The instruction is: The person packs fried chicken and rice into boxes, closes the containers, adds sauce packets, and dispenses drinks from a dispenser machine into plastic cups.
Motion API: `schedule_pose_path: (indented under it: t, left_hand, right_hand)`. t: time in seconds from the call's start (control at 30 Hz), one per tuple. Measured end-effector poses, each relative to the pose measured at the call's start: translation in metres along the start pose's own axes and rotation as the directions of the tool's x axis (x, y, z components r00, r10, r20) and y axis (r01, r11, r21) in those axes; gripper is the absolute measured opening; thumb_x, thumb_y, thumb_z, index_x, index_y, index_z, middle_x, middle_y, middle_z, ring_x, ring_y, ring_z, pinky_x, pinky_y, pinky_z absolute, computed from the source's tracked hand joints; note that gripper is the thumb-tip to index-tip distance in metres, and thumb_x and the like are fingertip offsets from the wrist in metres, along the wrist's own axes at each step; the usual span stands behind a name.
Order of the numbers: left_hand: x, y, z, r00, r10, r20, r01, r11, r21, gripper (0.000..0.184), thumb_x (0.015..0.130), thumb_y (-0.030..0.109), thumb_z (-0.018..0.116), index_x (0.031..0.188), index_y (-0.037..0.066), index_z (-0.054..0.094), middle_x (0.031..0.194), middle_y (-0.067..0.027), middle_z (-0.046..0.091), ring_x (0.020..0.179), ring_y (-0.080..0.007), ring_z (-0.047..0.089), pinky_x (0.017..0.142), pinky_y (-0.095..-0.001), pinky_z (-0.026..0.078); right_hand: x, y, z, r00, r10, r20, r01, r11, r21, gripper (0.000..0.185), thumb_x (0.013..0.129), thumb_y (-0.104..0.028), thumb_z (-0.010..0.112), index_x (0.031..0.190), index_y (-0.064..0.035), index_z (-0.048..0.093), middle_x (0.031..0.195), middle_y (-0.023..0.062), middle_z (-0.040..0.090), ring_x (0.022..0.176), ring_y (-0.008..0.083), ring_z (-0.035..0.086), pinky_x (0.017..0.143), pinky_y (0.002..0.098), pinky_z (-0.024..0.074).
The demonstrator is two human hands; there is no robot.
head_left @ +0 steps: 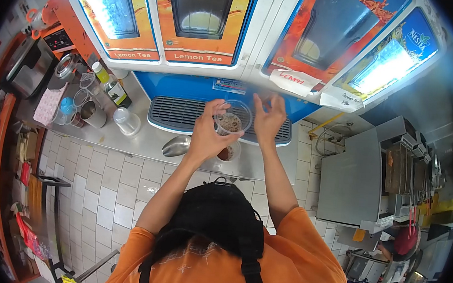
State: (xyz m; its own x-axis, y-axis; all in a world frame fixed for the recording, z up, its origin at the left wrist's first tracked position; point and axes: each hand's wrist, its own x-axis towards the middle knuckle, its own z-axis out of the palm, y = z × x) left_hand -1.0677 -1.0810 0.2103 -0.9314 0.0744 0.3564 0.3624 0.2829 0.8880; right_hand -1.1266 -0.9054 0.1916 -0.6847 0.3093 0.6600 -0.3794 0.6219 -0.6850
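My left hand [209, 131] is wrapped around a clear plastic cup [232, 121]. Ice-like, brownish contents show in the bottom of the cup. It is held above the drip tray [172, 114] of the drink dispenser [197, 70]. Just right of the cup, my right hand [269, 118] is raised in front of the dispenser's blue panel, fingers bent and apart, with nothing visible in them. Its fingertips lie close under the dispenser's lower edge; whether they touch it I cannot tell. Below the held cup, a second clear cup [231, 154] with brown contents stands on the counter, partly hidden.
On the steel counter [151, 144] lies a metal scoop [176, 146]. To its left stand a clear domed container [126, 122], a metal cup [93, 113], a dark bottle [115, 90] and a pink egg tray [49, 105]. A grey cabinet [348, 176] stands right; another person [402, 240] is beyond.
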Motion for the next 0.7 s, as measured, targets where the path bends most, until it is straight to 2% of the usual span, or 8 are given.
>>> schedule_pose_path:
  t: [0.17,0.37,0.43,0.67,0.7]
  left_hand:
    - [-0.001,0.0,0.0007,1.0,-0.009,0.0,0.009,1.0,-0.007,0.089,0.064,0.025,0.091,0.134,0.001,0.04,0.124,-0.02,0.065,0.113,-0.0332,0.064,0.094,-0.0434,0.051]
    - [-0.0023,0.0014,0.0005,1.0,0.006,0.003,-0.006,1.0,0.001,0.09,0.064,0.026,0.091,0.134,0.003,0.04,0.124,-0.0197,0.064,0.113,-0.0328,0.064,0.092,-0.043,0.052]
    - [-0.0028,0.002,0.0007,1.0,-0.01,0.009,0.01,1.0,0.0,0.089,0.065,0.021,0.091,0.135,0.002,0.041,0.126,-0.019,0.063,0.114,-0.0284,0.063,0.091,-0.0408,0.052]
    - [-0.0028,0.0033,0.0014,1.0,-0.007,-0.003,0.007,1.0,-0.013,0.088,0.065,0.022,0.091,0.135,0.001,0.041,0.125,-0.0199,0.063,0.114,-0.0284,0.063,0.091,-0.0405,0.053]
    - [-0.0027,0.0029,0.0015,1.0,-0.012,-0.006,0.012,1.0,-0.01,0.089,0.064,0.024,0.092,0.134,0.001,0.041,0.125,-0.0201,0.064,0.113,-0.0305,0.064,0.092,-0.0416,0.052]
  right_hand:
    - [-0.0009,-0.0023,0.0016,1.0,0.022,-0.017,-0.02,0.998,0.068,0.029,0.084,-0.01,0.078,0.098,0.0084,0.062,0.092,0.014,0.061,0.078,0.0212,0.063,0.069,0.0325,0.0554]
    - [-0.0012,-0.0023,0.0003,1.0,0.025,0.005,-0.025,0.999,0.044,0.03,0.084,-0.01,0.078,0.102,0.0079,0.062,0.092,0.0141,0.061,0.078,0.0208,0.063,0.066,0.0316,0.0539]
    - [-0.0018,-0.0022,0.0015,1.0,0.021,-0.005,-0.02,0.998,0.055,0.029,0.084,-0.01,0.078,0.101,0.0076,0.062,0.092,0.014,0.062,0.078,0.021,0.063,0.066,0.0314,0.0535]
    - [-0.0013,-0.0041,0.0003,0.999,0.032,-0.009,-0.032,0.998,0.047,0.027,0.084,-0.01,0.078,0.099,0.0066,0.064,0.093,0.0143,0.062,0.077,0.0219,0.063,0.065,0.0317,0.0523]
    - [-0.0011,-0.0037,0.0001,0.999,0.031,-0.01,-0.031,0.998,0.048,0.027,0.084,-0.01,0.078,0.099,0.0066,0.064,0.093,0.0143,0.062,0.077,0.0219,0.063,0.065,0.0317,0.0523]
